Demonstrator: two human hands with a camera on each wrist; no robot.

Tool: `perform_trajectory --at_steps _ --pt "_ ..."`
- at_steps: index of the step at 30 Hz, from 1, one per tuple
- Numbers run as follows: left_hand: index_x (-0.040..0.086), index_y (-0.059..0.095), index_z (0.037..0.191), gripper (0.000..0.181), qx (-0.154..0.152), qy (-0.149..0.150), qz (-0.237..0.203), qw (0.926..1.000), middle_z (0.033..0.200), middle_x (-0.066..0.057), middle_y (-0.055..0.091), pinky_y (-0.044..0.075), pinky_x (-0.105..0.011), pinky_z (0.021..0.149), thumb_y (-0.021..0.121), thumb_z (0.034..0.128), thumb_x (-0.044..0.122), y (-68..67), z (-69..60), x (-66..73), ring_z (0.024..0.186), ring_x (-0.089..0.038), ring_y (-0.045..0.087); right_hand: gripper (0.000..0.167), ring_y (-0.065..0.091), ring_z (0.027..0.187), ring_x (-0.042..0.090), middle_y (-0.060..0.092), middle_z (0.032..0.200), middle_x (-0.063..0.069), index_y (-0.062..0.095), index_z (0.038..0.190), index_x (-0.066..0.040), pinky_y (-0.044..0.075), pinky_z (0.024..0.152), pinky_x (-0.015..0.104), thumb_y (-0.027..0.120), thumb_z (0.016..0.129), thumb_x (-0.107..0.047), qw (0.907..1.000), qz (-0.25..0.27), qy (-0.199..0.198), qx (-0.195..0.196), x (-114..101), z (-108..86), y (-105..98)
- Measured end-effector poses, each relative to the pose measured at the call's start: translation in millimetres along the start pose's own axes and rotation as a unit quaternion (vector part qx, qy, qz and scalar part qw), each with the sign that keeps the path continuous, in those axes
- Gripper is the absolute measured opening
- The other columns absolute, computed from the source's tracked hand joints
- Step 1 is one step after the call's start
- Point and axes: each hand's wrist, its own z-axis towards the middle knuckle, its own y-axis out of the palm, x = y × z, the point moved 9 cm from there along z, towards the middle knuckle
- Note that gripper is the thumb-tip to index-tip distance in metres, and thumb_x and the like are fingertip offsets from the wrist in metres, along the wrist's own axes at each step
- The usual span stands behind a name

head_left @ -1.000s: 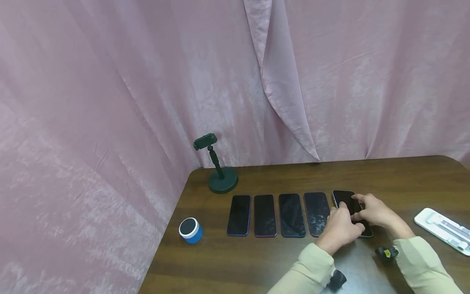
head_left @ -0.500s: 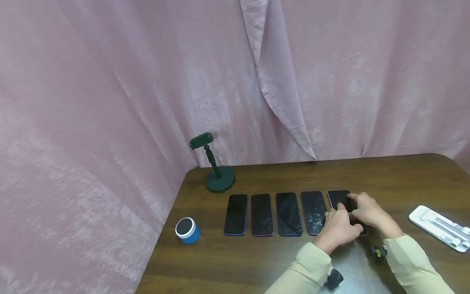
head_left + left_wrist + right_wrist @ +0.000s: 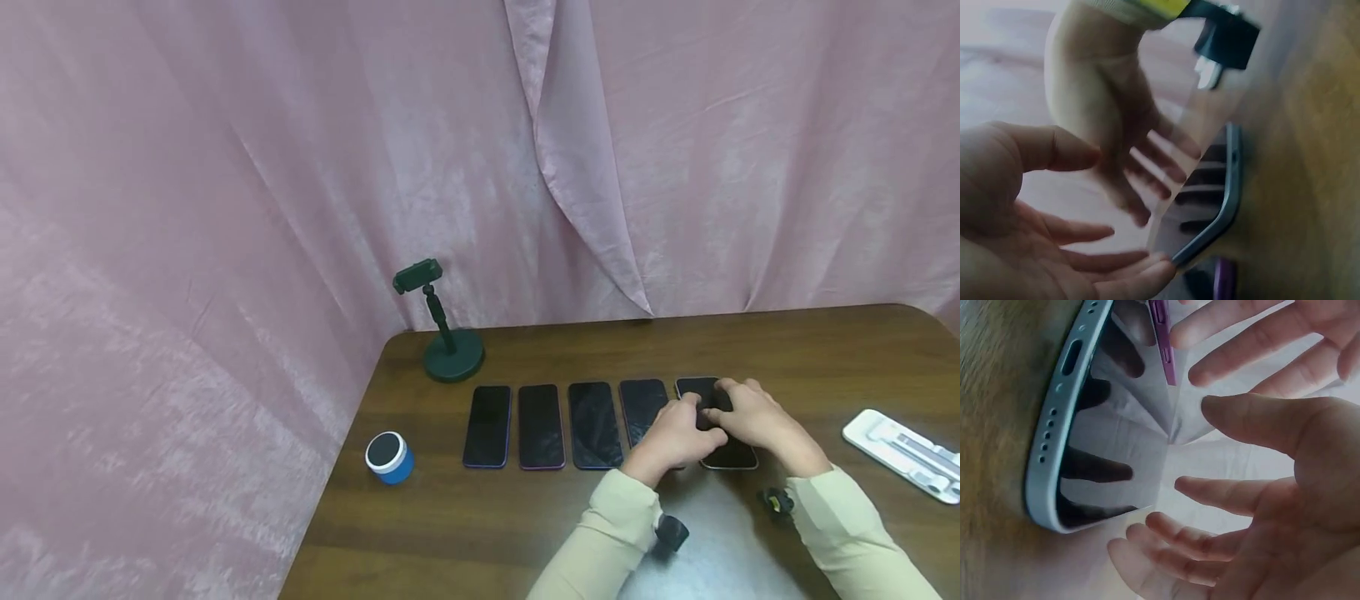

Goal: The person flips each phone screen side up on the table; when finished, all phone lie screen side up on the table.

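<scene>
Several dark-screened phones lie face up in a row on the wooden table. My hands hover over the rightmost one, a silver-edged phone [image 3: 735, 454] [image 3: 1054, 434]. Its screen mirrors the fingers in the right wrist view. My left hand [image 3: 672, 437] [image 3: 1041, 237] is over its left side, fingers spread, with fingertips close to the phone's edge; whether they touch it I cannot tell. Fingers apart, my right hand [image 3: 761, 419] [image 3: 1285, 512] is above the screen, holding nothing. Left of it, a second phone [image 3: 641, 408] is partly covered by my left hand.
Further left in the row are a phone [image 3: 595, 425], a purple-edged phone [image 3: 541, 427] and a blue-edged phone [image 3: 487, 427]. A blue jar [image 3: 390, 458] with a dark-topped lid and a green phone stand [image 3: 453, 357] stand at left. At right lies a white case [image 3: 903, 454].
Both hands have shifted a little left and away from me, the left hand more, moving toward the neighbouring phone. The head view has shifted slightly. The row of phones looks the same.
</scene>
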Motion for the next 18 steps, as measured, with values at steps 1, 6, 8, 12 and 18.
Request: perform_trajectory --at_steps 1,6,8,12,18 --pt "0.011 0.059 0.136 0.052 -0.002 0.004 -0.011 0.9999 0.121 0.002 0.067 0.049 -0.024 0.086 0.073 0.0878 0.027 -2.7 1.5 -1.3 0.111 -0.008 0.059 0.059 0.046 0.105 0.068 0.045 0.116 0.049 0.046 0.126 0.024 0.041 0.083 0.072 0.066 0.092 -0.018 1.0 -0.001 -0.002 0.004 -2 -0.1 -1" --pt "0.011 0.063 0.131 0.043 -0.026 0.027 -0.048 0.9981 0.105 0.004 0.069 0.049 -0.021 0.078 0.071 0.09 0.022 -15.6 7.5 -11.0 0.094 -0.005 0.062 0.058 0.046 0.104 0.068 0.045 0.118 0.048 0.046 0.129 0.022 0.041 0.082 0.073 0.066 0.094 -0.02 0.9994 -0.005 -0.027 0.02 -18 0.9 -12" --pt "0.009 0.063 0.13 0.041 -0.031 0.044 -0.044 0.9976 0.104 0.002 0.07 0.048 -0.019 0.076 0.07 0.0912 0.02 -22.4 8.7 -15.2 0.091 -0.004 0.063 0.059 0.048 0.105 0.067 0.045 0.119 0.047 0.046 0.131 0.02 0.042 0.083 0.072 0.066 0.095 -0.021 0.9989 -0.01 -0.042 0.02 -28 1.6 -16" --pt "0.006 0.062 0.133 0.042 -0.042 0.08 -0.02 0.9957 0.108 0.0 0.07 0.047 -0.016 0.075 0.068 0.0938 0.019 -37.1 8.9 -19.5 0.091 -0.003 0.063 0.061 0.05 0.11 0.063 0.044 0.125 0.046 0.045 0.135 0.019 0.043 0.085 0.071 0.067 0.095 -0.022 0.9968 -0.025 -0.075 0.013 -48 2.9 -25" --pt "0.007 0.061 0.133 0.041 -0.031 0.117 0.041 0.9919 0.112 -0.004 0.071 0.047 -0.016 0.075 0.068 0.0946 0.02 -70.3 4.5 -24.4 0.093 -0.006 0.064 0.06 0.053 0.112 0.059 0.048 0.127 0.041 0.047 0.135 0.016 0.043 0.089 0.068 0.068 0.094 -0.021 0.9905 -0.039 -0.126 0.038 -82 5.0 -42"
